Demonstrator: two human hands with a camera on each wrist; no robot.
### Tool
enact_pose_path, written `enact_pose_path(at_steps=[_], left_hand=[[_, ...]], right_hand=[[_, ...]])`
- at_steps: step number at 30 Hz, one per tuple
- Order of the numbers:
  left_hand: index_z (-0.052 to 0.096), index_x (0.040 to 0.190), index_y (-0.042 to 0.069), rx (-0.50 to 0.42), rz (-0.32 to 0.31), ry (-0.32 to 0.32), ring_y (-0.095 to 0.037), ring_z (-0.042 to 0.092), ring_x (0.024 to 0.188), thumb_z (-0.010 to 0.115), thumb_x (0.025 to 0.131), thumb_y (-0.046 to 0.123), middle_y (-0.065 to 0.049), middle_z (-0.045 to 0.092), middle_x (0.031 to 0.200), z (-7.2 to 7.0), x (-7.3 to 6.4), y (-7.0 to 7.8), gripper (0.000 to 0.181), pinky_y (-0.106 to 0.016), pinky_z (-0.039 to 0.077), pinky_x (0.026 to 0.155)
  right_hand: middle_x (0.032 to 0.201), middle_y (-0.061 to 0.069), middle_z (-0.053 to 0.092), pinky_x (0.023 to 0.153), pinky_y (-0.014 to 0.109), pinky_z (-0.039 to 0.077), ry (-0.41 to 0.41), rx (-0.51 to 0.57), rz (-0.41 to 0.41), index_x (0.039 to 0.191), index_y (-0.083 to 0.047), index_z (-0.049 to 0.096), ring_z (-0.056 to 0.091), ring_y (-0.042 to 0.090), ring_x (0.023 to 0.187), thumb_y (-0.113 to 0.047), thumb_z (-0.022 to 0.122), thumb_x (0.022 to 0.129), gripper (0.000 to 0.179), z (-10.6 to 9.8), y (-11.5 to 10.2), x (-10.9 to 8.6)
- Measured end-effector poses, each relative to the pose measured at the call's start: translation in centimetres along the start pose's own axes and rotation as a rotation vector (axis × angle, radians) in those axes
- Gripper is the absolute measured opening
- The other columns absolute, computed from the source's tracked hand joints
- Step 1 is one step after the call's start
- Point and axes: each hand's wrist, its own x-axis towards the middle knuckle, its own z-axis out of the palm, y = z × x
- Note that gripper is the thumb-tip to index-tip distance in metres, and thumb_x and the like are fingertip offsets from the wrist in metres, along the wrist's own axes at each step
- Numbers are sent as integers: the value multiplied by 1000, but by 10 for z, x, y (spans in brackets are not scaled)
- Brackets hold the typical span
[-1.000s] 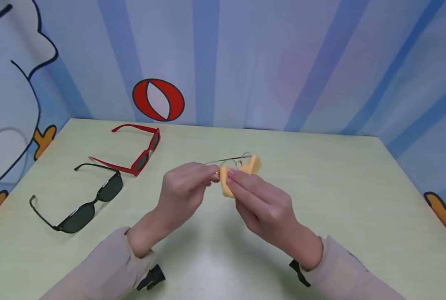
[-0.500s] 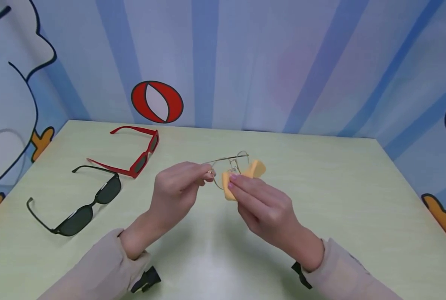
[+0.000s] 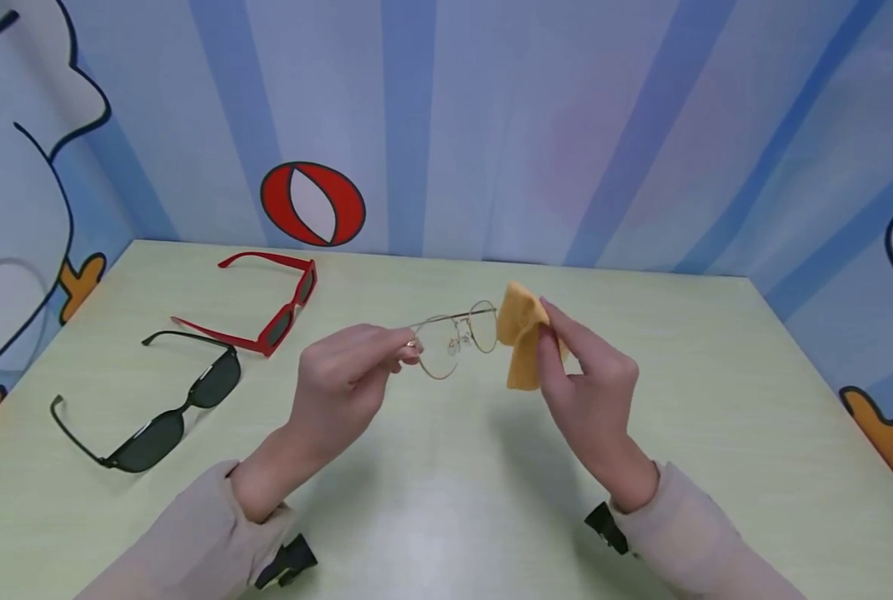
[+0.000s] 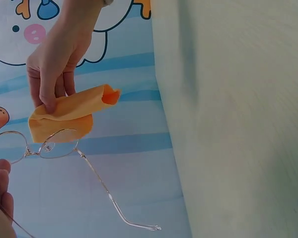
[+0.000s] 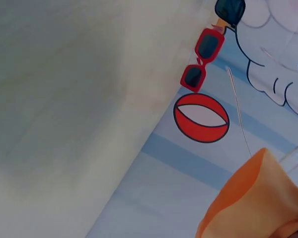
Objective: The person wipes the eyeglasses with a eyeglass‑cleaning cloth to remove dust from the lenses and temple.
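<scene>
Two bare hands are raised over a pale green worktop (image 3: 686,375). The left hand (image 3: 341,375) has its fingers curled in, pinching one end of a pair of thin gold wire-framed eyeglasses with round clear lenses (image 3: 454,343). Both lenses and the bridge reach out to the right of those fingers, above the worktop. In the left wrist view, a slim temple with a clear tip (image 4: 111,197) stretches away from the lens farther from the left fingers.

The right hand (image 3: 592,387) pinches a soft yellow-orange cloth (image 3: 523,333) between thumb and fingers; the cloth is folded and hangs to the left of these fingertips. Its left edge lies just beside the eyeglasses' far rim, though whether they touch I cannot tell.

Well to the left of the left fingers and farther back, red-framed sunglasses with dark lenses (image 3: 277,330) lie on the worktop, temples unfolded. Farther out to the left of the same fingers, black-framed sunglasses with dark lenses (image 3: 147,442) lie with temples unfolded too. Beyond both sets of fingers stands a blue striped backdrop (image 3: 491,125), printed with a red-and-white ball (image 3: 313,204).
</scene>
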Motion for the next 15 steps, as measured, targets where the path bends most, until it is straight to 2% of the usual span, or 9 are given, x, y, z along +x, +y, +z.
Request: enact_pose_path(at_steps=[2,5,7,9,13,15], left_hand=[[70,89,-3,-10,11,7,-14,63,63,64,68,-23,-8,69,75,0,0,0,29,-23,53,59],[70,89,-3,-26,15,3,-14,63,63,63,70,-22,-8,69,75,0,0,0,28,-23,52,59],[70,89,-3,-38,18,-1,-15,63,63,63,70,-22,-8,69,76,1,0,0,28,-23,53,59],[70,89,-2,-42,17,-11,-14,63,63,63,70,-22,-8,69,76,2,1,1,29,-23,53,59],[70,89,-1,-17,14,-33,-14,63,64,64,69,-23,-7,69,77,4,2,3,30,-23,53,60],[70,89,0,1,12,-43,-13,63,65,66,68,-22,-6,69,77,4,2,3,30,-23,53,60]], right_hand=[[96,16,69,65,38,56,6,-13,40,103,4,69,69,27,80,8,64,80,24,-1,2,3],[95,17,69,64,40,56,-49,-16,69,103,4,69,69,27,80,8,65,80,24,1,4,4],[95,17,69,67,41,56,-111,-23,47,103,4,70,69,29,82,8,68,79,25,3,4,2],[96,16,69,75,48,54,-163,-31,8,104,3,69,68,29,84,8,70,77,27,6,2,-1],[100,15,69,84,60,45,-213,-28,-57,107,1,69,67,29,91,7,72,75,33,11,-4,-4],[102,15,68,86,58,46,-223,-5,-79,109,1,68,66,28,93,8,72,74,35,12,-6,-4]])
